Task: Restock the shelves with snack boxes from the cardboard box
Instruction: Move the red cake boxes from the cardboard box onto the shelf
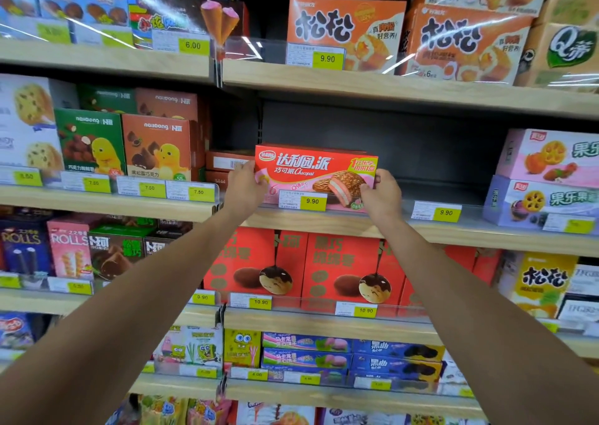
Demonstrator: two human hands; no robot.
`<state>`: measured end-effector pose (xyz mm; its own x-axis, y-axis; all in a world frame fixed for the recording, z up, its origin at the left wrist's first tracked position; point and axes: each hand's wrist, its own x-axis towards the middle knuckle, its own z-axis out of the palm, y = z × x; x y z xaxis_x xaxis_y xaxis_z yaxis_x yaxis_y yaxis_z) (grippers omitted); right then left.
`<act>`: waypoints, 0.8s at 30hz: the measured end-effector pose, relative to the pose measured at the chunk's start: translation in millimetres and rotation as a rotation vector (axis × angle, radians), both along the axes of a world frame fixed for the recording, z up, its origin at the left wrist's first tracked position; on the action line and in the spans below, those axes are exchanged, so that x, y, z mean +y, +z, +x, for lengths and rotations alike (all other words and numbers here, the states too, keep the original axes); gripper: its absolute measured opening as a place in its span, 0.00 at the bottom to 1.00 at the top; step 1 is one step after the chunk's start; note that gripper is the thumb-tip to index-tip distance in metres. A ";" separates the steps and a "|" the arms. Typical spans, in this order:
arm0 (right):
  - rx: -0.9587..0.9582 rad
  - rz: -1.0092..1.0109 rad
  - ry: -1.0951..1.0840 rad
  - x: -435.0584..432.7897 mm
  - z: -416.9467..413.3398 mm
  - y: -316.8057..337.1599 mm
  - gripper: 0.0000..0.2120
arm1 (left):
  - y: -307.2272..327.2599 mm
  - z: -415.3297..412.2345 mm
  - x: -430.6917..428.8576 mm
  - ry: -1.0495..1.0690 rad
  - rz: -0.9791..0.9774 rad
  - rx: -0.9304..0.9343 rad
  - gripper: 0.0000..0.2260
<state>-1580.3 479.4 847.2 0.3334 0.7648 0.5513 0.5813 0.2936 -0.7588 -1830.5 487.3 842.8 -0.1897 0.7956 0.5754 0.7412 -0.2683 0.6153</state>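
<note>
A red and pink Chocopie snack box [316, 170] stands upright on the middle wooden shelf [421, 228], behind the clear price strip. My left hand [244, 186] grips its left end, with the fingers curled round the edge. My right hand [382, 194] grips its right end. Both arms reach up from the bottom of the view. The cardboard box is not in view.
Dark bare shelf space [437, 165] lies to the right of the box, up to pink and purple fruit-cookie boxes [547, 178]. Small red boxes [223, 165] and Naidong boxes [155, 146] stand to the left. Orange boxes [343, 29] fill the shelf above and red boxes [259, 262] the one below.
</note>
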 end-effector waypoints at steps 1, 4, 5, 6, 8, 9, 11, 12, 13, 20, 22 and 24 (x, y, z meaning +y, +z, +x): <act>-0.009 0.012 0.014 -1.9 -0.6 -2.3 0.11 | -3.7 0.9 -0.4 0.016 0.000 -0.004 0.11; -0.066 0.036 0.053 -11.8 -3.2 -9.3 0.15 | -12.8 9.3 -12.7 0.054 0.030 0.025 0.11; -0.069 0.044 0.076 -16.4 -4.5 -12.1 0.15 | -15.6 14.5 -22.2 0.056 0.048 0.031 0.11; -0.058 0.057 0.106 -23.3 -6.4 -13.7 0.16 | -19.2 19.0 -28.4 0.042 0.076 0.024 0.10; -0.023 0.097 0.149 -33.0 -11.9 -17.3 0.18 | -25.7 27.7 -41.5 -0.027 0.136 -0.064 0.11; -0.005 0.104 0.147 -37.1 -15.0 -21.2 0.18 | -29.3 32.0 -51.1 -0.081 0.132 -0.144 0.13; 0.083 0.100 0.136 -44.8 -23.0 -32.8 0.14 | -41.2 39.0 -64.9 -0.217 0.082 -0.355 0.16; 0.144 0.085 0.143 -48.6 -28.0 -37.6 0.11 | -46.3 41.7 -69.5 -0.274 0.059 -0.452 0.14; 0.199 0.058 0.159 -53.3 -33.7 -46.0 0.10 | -54.9 44.5 -77.7 -0.276 0.047 -0.505 0.12; 0.274 -0.251 0.452 -90.9 -67.7 -129.9 0.13 | -155.2 36.4 -102.1 -0.240 -0.205 -0.557 0.10; 0.263 -0.355 0.467 -99.0 -74.8 -166.7 0.14 | -193.6 29.6 -114.7 -0.238 -0.334 -0.502 0.09; 0.221 -0.476 0.498 -104.0 -82.4 -217.2 0.14 | -243.0 21.5 -127.6 -0.231 -0.482 -0.477 0.07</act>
<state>-1662.8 375.4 630.0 -0.0519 0.9954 0.0805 0.2827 0.0920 -0.9548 -1809.1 359.7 599.8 -0.1292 0.9905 0.0460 0.3195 -0.0023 0.9476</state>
